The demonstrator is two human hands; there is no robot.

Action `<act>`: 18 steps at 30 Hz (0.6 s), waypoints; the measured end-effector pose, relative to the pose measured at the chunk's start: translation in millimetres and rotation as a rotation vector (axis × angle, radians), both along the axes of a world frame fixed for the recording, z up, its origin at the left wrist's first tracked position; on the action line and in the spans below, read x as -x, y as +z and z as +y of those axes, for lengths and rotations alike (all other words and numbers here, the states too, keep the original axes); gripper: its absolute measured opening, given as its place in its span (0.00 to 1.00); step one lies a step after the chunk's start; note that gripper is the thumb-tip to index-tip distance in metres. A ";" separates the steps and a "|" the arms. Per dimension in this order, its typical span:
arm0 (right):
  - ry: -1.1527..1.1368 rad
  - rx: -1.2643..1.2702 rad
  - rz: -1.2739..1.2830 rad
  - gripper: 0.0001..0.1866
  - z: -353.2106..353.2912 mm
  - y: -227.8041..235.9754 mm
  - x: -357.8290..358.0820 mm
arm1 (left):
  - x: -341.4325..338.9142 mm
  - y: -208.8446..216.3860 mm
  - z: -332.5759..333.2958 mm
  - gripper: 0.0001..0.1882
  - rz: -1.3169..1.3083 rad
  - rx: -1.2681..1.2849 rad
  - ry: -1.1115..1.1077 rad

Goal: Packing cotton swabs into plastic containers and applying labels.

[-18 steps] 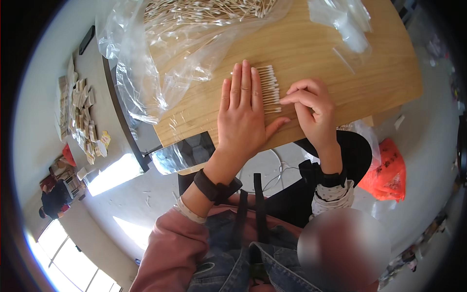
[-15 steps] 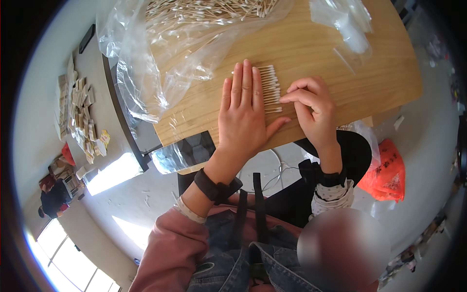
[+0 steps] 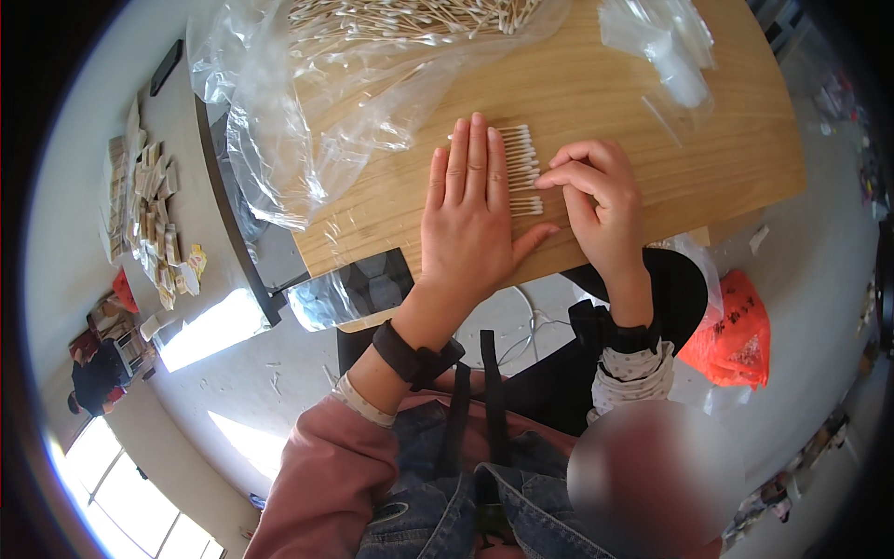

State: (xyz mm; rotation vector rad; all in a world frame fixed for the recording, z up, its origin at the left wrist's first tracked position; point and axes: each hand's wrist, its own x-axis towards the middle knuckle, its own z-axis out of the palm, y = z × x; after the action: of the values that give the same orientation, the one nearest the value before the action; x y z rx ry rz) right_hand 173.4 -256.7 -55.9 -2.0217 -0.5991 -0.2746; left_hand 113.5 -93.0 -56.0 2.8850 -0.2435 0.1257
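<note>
A row of white-tipped cotton swabs (image 3: 524, 158) lies side by side on the wooden table, with a small gap near its lower end. My left hand (image 3: 468, 210) rests flat across the left part of the row, fingers straight and together, thumb spread toward the right. At the swabs' right ends is my right hand (image 3: 601, 191), its fingers bent. Its index fingertip touches the white tips, and the thumb is tucked under that finger. Whether anything sits between thumb and finger is hidden. Dark bands (image 3: 399, 349) circle both wrists.
A clear plastic bag (image 3: 358, 130) spreads over the table's left side, with many loose cotton swabs (image 3: 410, 19) at the back. Small clear bags (image 3: 666, 56) lie back right. A dark phone-like slab (image 3: 372, 284) is at the near edge. A red bag (image 3: 736, 331) stands on the floor.
Both hands hold nearly the same place and pose. The whole view has shifted slightly, and the gap near the row's lower end shows a little more clearly.
</note>
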 end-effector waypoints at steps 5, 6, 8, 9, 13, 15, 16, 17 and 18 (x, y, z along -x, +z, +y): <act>0.047 0.026 -0.001 0.11 -5.0 0.5 -1.4 | -0.5 -0.3 -1.3 0.58 -0.007 0.000 -0.001; 0.048 0.026 -0.002 0.11 -4.5 0.5 -1.7 | -0.5 0.3 -1.6 0.58 -0.008 -0.001 -0.002; -0.034 -0.016 0.037 0.11 -1.9 -0.7 -1.5 | -0.1 0.1 -1.1 0.58 -0.007 -0.002 -0.001; -0.032 -0.017 0.037 0.11 -0.5 -0.9 -2.3 | 0.0 -0.1 -0.6 0.58 -0.007 0.002 0.000; -0.031 0.047 -0.009 0.12 1.1 -0.1 -6.3 | -0.6 0.3 -0.7 0.57 -0.001 0.009 0.001; -0.019 0.070 -0.025 0.12 0.3 -0.5 -6.1 | -0.1 -1.0 -1.0 0.57 0.000 0.011 0.001; -0.008 0.077 -0.018 0.12 -0.1 -0.3 -5.9 | -0.3 -1.0 -0.8 0.57 -0.001 0.010 0.003; 0.003 0.083 -0.011 0.12 -0.3 -0.2 -5.9 | -0.5 -0.6 -0.7 0.57 -0.002 0.010 0.004; 0.004 0.083 -0.012 0.12 0.3 -0.3 -6.3 | -0.5 0.0 -0.7 0.58 -0.004 0.009 0.002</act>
State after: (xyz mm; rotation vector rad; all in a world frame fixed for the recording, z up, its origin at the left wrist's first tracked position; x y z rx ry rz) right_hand 179.7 -256.4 -56.2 -2.0996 -0.6314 -0.2641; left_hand 114.0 -93.7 -56.0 2.8761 -0.2396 0.1320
